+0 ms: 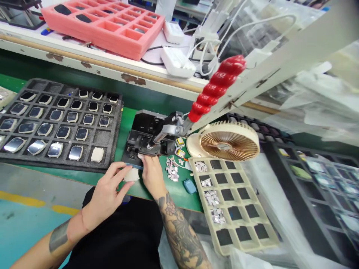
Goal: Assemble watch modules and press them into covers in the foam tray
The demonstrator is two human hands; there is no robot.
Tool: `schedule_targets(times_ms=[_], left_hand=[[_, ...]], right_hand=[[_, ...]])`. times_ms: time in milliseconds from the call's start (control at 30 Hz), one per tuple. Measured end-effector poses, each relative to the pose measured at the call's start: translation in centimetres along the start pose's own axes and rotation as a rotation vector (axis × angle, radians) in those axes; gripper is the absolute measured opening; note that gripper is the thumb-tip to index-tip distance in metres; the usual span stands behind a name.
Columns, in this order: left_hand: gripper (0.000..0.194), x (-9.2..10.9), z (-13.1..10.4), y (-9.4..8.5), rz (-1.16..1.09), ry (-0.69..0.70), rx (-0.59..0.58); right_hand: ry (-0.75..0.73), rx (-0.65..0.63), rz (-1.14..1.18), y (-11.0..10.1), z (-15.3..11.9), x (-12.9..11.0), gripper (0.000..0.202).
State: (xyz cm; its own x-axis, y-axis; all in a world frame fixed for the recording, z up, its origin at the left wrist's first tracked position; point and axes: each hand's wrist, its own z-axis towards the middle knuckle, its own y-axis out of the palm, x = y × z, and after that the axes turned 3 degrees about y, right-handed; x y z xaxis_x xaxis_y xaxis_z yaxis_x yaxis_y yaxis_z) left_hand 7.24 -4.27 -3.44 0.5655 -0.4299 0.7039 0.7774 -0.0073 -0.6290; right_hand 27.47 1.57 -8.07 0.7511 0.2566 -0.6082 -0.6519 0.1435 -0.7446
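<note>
My left hand (105,194) pinches a cream watch case (131,175) between thumb and fingers, just in front of the black hand press (150,132). The press has a red ribbed lever handle (215,89) slanting up to the right. My right hand (153,173) reaches to the front of the press, its fingertips hidden under the press head. A small pale edge shows by its thumb, too little to name. To the left, a dark foam tray (108,149) holds rows of watches with black screens, and one cream watch case (97,154) lies there face down.
Silvery small parts (172,170) and a blue object (190,186) lie right of the press. A beige fan (228,142) stands behind a cream compartment tray (246,239). On the shelf above sit a pink foam tray (140,48) and white power strips (178,61).
</note>
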Motion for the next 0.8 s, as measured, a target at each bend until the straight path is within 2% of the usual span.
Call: schedule_targets(times_ms=[100, 267, 400, 600, 667, 700, 800], left_hand=[[0.038, -0.4, 1.9, 1.5, 0.264, 0.018, -0.04], [0.033, -1.3, 6.7, 4.4, 0.504, -0.041, -0.263], [0.034, -1.8, 8.2, 5.5, 0.574, -0.029, -0.371], [0.034, -1.7, 7.5, 5.4, 0.598, -0.022, -0.367], [0.036, -1.2, 6.6, 4.9, 0.521, -0.015, -0.315], [0.038, -0.8, 6.0, 4.6, 0.41, -0.014, -0.26], [0.037, 0.6, 3.6, 3.5, -0.154, -0.051, -0.076]], right_hand=[[0.064, 0.124, 0.173, -1.2, -3.6, -0.5, 0.046], [0.144, 0.231, 0.184, -3.4, -8.1, 0.1, 0.049], [0.162, 0.255, 0.155, -4.5, -8.7, 0.9, 0.048], [0.057, 0.273, 0.181, -4.7, -7.3, 0.3, 0.051], [-0.001, 0.275, 0.188, -4.7, -6.9, -0.2, 0.055], [-0.028, 0.272, 0.188, -4.5, -6.6, -0.4, 0.057], [-0.126, 0.252, 0.171, -3.7, -5.7, -1.5, 0.064]])
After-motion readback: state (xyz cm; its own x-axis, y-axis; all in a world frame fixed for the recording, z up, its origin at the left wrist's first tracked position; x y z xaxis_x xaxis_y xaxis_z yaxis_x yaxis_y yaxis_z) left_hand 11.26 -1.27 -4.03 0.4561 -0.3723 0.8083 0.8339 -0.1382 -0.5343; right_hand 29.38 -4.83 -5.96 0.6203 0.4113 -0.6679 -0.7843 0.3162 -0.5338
